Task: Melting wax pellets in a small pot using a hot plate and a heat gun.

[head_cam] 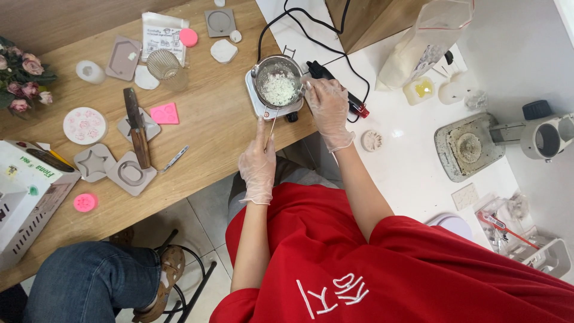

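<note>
- White flakes (279, 90), still loose and solid-looking, sit in a small metal pot (276, 79) on a little square hotplate (258, 101) at the edge of the wooden desk (209, 128).
- Left hand (258, 164), gloved: fingers pinched narrow on a thin stick (270, 128) that runs up to the pot's near rim.
- Right hand (327, 107), gloved: fingers curled against the pot's right side, touching it (a real grip or just a steadying touch, I cannot tell).
- Progress, as a judgement: flakes are in and on the plate; no liquid visible, so melting looks barely begun. The moulds (130, 173) to the left look unfilled.
- A wooden-handled knife (137, 128) lies among the moulds, apart from both hands.
- Hard to make out: whether the hotplate is on; its black cable (311, 27) leaves the top of the picture. The stick's tip is lost at the rim. A second person's knee in jeans (89, 281) is cut off bottom left.
</note>
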